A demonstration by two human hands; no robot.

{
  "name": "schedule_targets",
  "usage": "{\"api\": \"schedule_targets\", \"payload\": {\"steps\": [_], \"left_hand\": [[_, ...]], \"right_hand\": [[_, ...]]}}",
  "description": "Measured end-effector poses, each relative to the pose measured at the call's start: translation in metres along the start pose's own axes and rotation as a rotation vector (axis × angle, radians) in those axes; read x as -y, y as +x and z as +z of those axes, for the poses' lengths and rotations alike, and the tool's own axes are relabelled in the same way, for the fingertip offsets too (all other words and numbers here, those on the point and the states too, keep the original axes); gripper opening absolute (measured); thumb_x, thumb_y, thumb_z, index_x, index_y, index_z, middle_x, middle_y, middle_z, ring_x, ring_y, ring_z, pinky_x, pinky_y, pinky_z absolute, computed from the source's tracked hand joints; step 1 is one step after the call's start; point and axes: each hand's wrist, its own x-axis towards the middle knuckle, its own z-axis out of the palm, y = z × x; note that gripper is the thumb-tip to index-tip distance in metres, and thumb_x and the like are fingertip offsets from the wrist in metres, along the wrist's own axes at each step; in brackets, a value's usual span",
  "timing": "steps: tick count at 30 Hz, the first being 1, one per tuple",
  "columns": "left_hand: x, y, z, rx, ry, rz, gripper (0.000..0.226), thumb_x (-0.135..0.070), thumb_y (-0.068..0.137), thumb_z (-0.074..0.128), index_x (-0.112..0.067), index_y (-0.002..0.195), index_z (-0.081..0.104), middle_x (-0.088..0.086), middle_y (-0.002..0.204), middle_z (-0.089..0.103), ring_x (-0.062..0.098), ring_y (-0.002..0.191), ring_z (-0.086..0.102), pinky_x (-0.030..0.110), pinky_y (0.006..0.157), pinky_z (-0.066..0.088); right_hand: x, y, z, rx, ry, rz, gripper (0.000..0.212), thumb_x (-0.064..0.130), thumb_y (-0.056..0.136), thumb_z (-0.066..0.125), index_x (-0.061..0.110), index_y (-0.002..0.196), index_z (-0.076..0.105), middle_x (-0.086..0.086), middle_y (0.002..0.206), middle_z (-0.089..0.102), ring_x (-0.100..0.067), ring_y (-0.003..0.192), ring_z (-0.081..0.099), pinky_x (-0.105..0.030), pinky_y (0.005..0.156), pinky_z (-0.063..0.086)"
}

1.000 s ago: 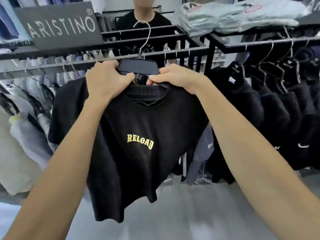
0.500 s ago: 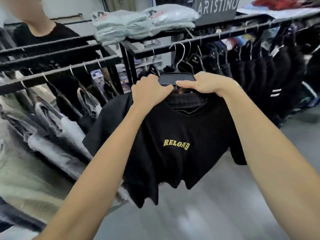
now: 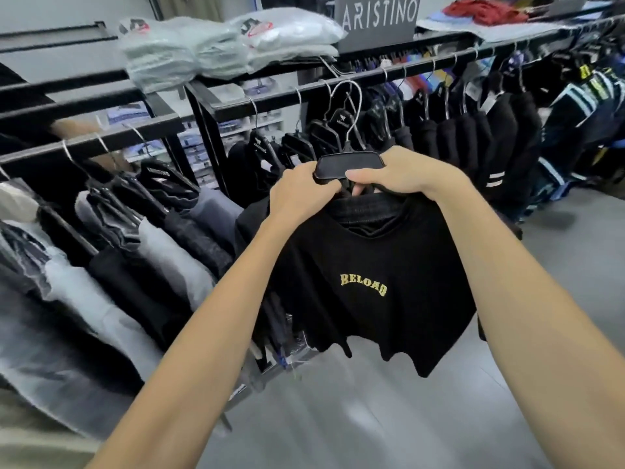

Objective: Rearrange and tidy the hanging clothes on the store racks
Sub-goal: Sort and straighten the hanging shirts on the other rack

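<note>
Black shirt (image 3: 372,282) now nearer the dark-clothes rack (image 3: 389,74), hanger (image 3: 348,164) seemingly gripped by both hands' curled fingers (image 3: 365,174).

this is a clothing shop. black metal racks (image 3: 304,91) run across the room, and many garments (image 3: 473,137) hang from them on black hangers with metal hooks, close beside each other. on top of the racks lie folded shirts in clear plastic bags (image 3: 220,42) and a grey brand sign (image 3: 377,18) with the word "aristino". behind the racks, shelves (image 3: 250,123) hold more folded, packed shirts. the floor (image 3: 372,418) is smooth and grey, like in a store.
</note>
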Motion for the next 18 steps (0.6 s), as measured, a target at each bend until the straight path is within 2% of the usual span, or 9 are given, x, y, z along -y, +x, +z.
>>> {"api": "schedule_targets", "payload": {"steps": [2,5,7,10,12,14,15,16,18], "left_hand": [[0.018,0.002,-0.014,0.035,-0.009,-0.03,0.026,-0.049,0.079,0.057,-0.041,0.102,0.065,-0.014,0.08,0.067,0.005,0.074,0.059,0.025,0.057,0.04],[0.049,0.003,-0.031,0.031,0.024,-0.066,0.025,-0.049,0.081,0.057,-0.042,0.104,0.065,-0.015,0.084,0.067,0.007,0.078,0.06,0.026,0.056,0.039],[0.078,0.003,-0.042,0.072,0.097,-0.073,0.028,-0.054,0.083,0.056,-0.039,0.105,0.065,-0.014,0.091,0.067,0.009,0.083,0.059,0.029,0.061,0.045],[0.119,0.003,-0.061,0.093,0.16,-0.082,0.046,-0.066,0.078,0.058,-0.024,0.094,0.067,-0.003,0.088,0.066,0.017,0.082,0.062,0.041,0.07,0.05],[0.139,0.002,-0.071,-0.018,0.307,-0.05,0.047,-0.065,0.076,0.062,-0.021,0.091,0.065,-0.001,0.089,0.056,0.021,0.086,0.057,0.041,0.072,0.049],[0.152,-0.001,-0.08,-0.16,0.466,-0.036,0.046,-0.061,0.076,0.064,-0.019,0.094,0.063,-0.002,0.091,0.045,0.023,0.091,0.052,0.04,0.076,0.047],[0.157,-0.002,-0.085,-0.208,0.48,-0.042,0.045,-0.059,0.077,0.065,-0.019,0.097,0.062,-0.003,0.091,0.042,0.023,0.093,0.052,0.039,0.075,0.047],[0.162,-0.002,-0.09,-0.232,0.466,-0.033,0.045,-0.057,0.078,0.065,-0.018,0.1,0.061,-0.003,0.092,0.042,0.023,0.094,0.053,0.036,0.074,0.046],[0.173,-0.001,-0.103,-0.206,0.396,0.031,0.049,-0.056,0.08,0.066,-0.018,0.11,0.061,-0.002,0.099,0.045,0.021,0.096,0.053,0.034,0.077,0.047]], "right_hand": [[0.013,0.013,0.013,0.014,0.008,-0.03,0.038,0.057,0.092,0.058,0.028,0.079,0.079,-0.003,0.069,0.056,-0.019,0.064,0.049,-0.029,0.07,0.04],[0.034,0.036,0.036,0.027,0.011,-0.037,0.035,0.049,0.095,0.058,0.024,0.081,0.079,0.014,0.048,0.056,-0.004,0.044,0.047,-0.015,0.052,0.038],[0.046,0.051,0.055,0.039,-0.016,-0.044,0.036,0.05,0.094,0.059,0.023,0.082,0.079,0.014,0.049,0.059,-0.002,0.045,0.049,-0.015,0.049,0.037],[0.063,0.069,0.088,0.064,-0.055,-0.072,0.036,0.049,0.094,0.059,0.021,0.083,0.08,0.013,0.069,0.071,-0.002,0.06,0.063,-0.017,0.06,0.041],[0.077,0.079,0.109,0.06,-0.066,-0.104,0.035,0.044,0.095,0.06,0.016,0.087,0.079,0.006,0.091,0.076,-0.009,0.075,0.069,-0.021,0.066,0.043],[0.094,0.091,0.128,0.024,-0.11,-0.148,0.037,0.043,0.095,0.059,0.013,0.089,0.079,-0.004,0.124,0.068,-0.015,0.081,0.07,-0.028,0.065,0.046],[0.103,0.096,0.134,0.002,-0.133,-0.163,0.038,0.044,0.095,0.059,0.012,0.09,0.079,-0.008,0.126,0.066,-0.017,0.08,0.07,-0.03,0.065,0.049],[0.111,0.1,0.138,-0.003,-0.141,-0.167,0.039,0.043,0.095,0.059,0.011,0.091,0.078,-0.009,0.113,0.07,-0.019,0.078,0.068,-0.028,0.064,0.05],[0.12,0.105,0.138,0.033,-0.137,-0.161,0.038,0.045,0.095,0.058,0.013,0.089,0.078,-0.004,0.078,0.066,-0.017,0.063,0.06,-0.022,0.049,0.043]]}}
